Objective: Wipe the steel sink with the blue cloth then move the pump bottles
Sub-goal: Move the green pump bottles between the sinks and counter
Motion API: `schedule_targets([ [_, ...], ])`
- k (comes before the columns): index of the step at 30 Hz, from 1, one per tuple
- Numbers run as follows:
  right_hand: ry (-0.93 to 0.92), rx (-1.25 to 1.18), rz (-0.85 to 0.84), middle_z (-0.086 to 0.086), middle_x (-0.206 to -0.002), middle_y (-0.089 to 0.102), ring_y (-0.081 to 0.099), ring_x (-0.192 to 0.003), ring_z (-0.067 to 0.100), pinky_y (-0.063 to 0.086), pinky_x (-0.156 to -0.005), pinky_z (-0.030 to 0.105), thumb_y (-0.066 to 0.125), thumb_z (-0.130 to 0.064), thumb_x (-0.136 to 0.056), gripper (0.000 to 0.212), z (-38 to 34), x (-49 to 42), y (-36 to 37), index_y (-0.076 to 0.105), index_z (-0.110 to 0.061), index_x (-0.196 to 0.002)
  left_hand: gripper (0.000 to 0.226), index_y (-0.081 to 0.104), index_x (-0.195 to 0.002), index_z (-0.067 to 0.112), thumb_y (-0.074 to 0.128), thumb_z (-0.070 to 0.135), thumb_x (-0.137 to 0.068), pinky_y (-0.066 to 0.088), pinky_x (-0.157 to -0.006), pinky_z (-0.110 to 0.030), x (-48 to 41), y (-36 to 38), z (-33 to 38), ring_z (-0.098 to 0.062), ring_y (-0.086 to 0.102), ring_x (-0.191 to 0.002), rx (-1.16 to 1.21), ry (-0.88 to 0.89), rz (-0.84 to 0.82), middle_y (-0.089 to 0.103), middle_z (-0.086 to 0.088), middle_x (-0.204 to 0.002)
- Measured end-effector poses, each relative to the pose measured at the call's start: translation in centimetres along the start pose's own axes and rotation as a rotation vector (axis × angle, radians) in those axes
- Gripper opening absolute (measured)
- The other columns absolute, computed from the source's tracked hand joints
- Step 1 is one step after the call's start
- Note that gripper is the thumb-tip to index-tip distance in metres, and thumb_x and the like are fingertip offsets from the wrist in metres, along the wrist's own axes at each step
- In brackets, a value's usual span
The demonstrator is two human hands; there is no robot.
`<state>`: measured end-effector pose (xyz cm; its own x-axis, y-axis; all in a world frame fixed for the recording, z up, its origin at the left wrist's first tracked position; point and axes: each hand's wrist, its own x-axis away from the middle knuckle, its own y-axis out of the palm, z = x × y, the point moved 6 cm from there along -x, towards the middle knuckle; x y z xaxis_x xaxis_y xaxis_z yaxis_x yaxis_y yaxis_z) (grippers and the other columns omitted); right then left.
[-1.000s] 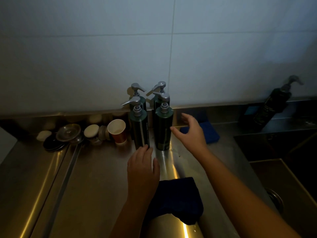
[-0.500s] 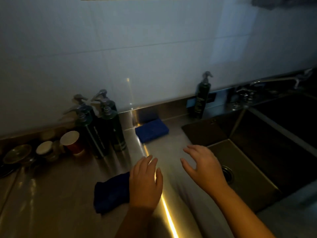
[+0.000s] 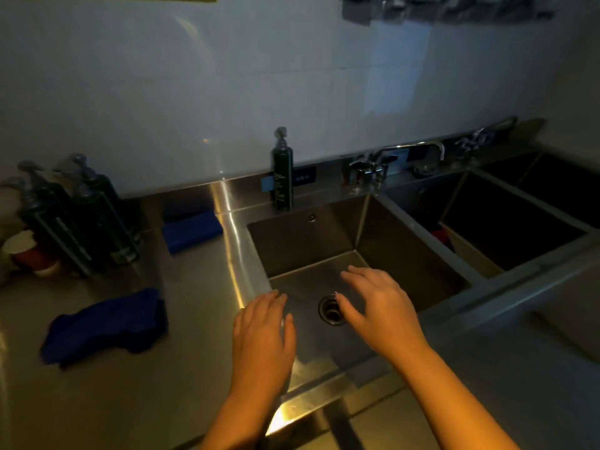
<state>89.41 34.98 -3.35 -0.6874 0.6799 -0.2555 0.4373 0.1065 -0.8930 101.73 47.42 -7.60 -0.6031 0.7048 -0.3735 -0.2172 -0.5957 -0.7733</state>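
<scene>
Here, the left hand (image 3: 259, 336) and right hand (image 3: 380, 306) are held spread and empty over the steel sink (image 3: 302, 241). The blue cloth (image 3: 104, 326) is seen crumpled on the counter (image 3: 194, 368) to the left, with the pump bottles (image 3: 81, 216) grouped farther left.

steel sink (image 3: 292, 241): deep rectangular basin, being shown sunk into the worktop (image 3: 194, 319), with a round drain (image 3: 331, 310) in its floor. blue cloth (image 3: 107, 326): dark blue and crumpled, being left lying on the worktop well left of the basin. pump bottles (image 3: 81, 216): four dark green ones with grey pump heads, being kept upright in a tight cluster at the far left by the wall. fifth pump bottle (image 3: 282, 177): same type, being kept upright alone on the ledge behind the basin's back left corner.
</scene>
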Motion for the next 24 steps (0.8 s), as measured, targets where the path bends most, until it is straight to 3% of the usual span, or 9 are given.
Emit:
schedule_targets([
  [5,-0.022,-0.005,0.011,0.008,-0.113,0.067,0.061,-0.106,0.026,0.049,-0.088,0.039,0.059,-0.034,-0.08,0.04,4.3,-0.2,-1.8,0.064,-0.011,-0.112,0.034,0.062,-0.114,0.01,0.068,0.011,-0.081,0.037,-0.092,-0.043,0.3,2.0,3.5,-0.029,0.055,-0.108,-0.02,-0.001,0.019,0.062,-0.01,-0.116],
  [8,-0.037,-0.034,0.033,0.009,-0.113,0.067,0.061,-0.107,0.027,0.049,-0.088,0.039,0.055,-0.035,-0.08,0.043,5.9,-1.5,-2.2,0.063,-0.01,-0.114,0.034,0.062,-0.114,0.009,0.068,0.011,-0.081,0.038,-0.091,-0.042,-0.7,2.7,4.1,-0.028,0.056,-0.107,-0.036,-0.012,0.03,0.063,-0.01,-0.115],
  [13,-0.076,-0.079,0.05,0.006,-0.125,0.06,0.052,-0.119,0.022,0.043,-0.096,0.035,0.059,-0.033,-0.086,0.041,7.7,-6.1,-1.7,0.057,-0.013,-0.123,0.04,0.064,-0.109,0.006,0.043,0.029,-0.084,0.043,-0.087,-0.045,-4.9,4.8,3.9,-0.031,0.059,-0.101,-0.04,-0.033,0.071,0.064,-0.012,-0.11],
  [17,-0.13,-0.072,0.015,0.0,-0.133,0.053,0.045,-0.124,0.013,0.036,-0.099,0.024,0.055,-0.036,-0.088,0.046,8.1,-11.6,-0.3,0.049,-0.019,-0.13,0.032,0.061,-0.116,0.009,0.063,0.013,-0.085,0.042,-0.093,-0.051,-9.4,6.5,2.8,-0.03,0.053,-0.112,-0.004,-0.1,0.095,0.06,-0.011,-0.119],
  [24,-0.151,-0.147,-0.034,-0.002,-0.131,0.051,0.044,-0.12,0.011,0.031,-0.092,0.019,0.056,-0.036,-0.088,0.048,6.9,-20.9,2.5,0.044,-0.022,-0.132,0.039,0.051,-0.128,0.014,0.055,0.02,-0.09,0.028,-0.105,-0.043,-16.1,7.4,0.5,-0.02,0.038,-0.125,-0.015,-0.203,0.101,0.049,-0.005,-0.134],
])
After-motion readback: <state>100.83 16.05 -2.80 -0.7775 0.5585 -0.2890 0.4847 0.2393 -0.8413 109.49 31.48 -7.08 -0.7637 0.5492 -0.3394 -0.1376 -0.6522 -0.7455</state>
